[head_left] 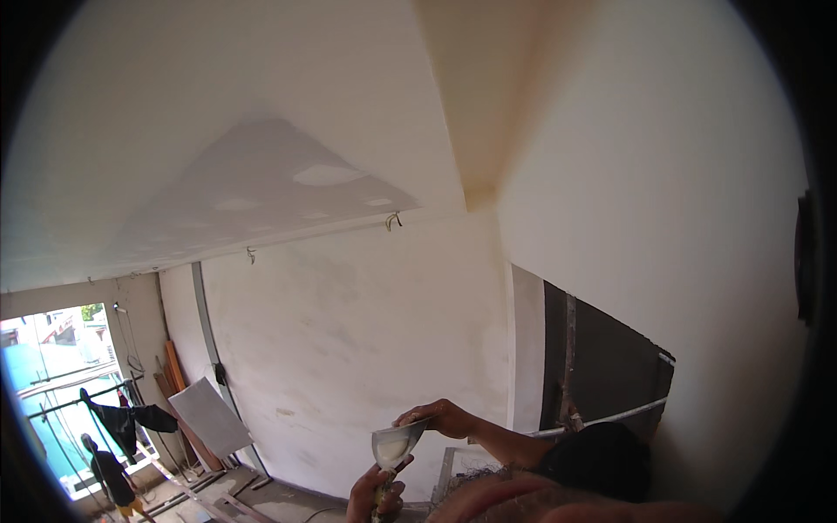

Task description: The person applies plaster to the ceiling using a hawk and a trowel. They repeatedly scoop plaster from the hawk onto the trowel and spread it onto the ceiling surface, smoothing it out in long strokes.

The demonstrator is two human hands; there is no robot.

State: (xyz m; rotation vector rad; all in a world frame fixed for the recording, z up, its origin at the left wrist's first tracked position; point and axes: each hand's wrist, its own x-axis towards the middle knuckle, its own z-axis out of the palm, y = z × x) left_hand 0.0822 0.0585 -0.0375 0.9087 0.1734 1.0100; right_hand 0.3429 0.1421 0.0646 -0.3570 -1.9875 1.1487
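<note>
My left hand (375,497) is closed around the handle of a putty knife (391,448), held upright with its blade up. White putty lies on the face of that blade. At its top edge my right hand (443,418) pinches a thin, flat metal scraper (412,427), which lies across or against the putty knife's blade. The handle end of this scraper is hidden by my fingers. My right forearm comes in from the lower right, out of a black sleeve (602,458). My left forearm is out of sight.
Ahead stands a pale plastered wall (366,349); overhead is a ceiling (218,105) with white filler patches and hanging wires (393,221). At lower left are a leaning white board (210,417), timber planks (177,370), another person (112,475) and a window opening (61,375). A metal pole (571,349) stands right.
</note>
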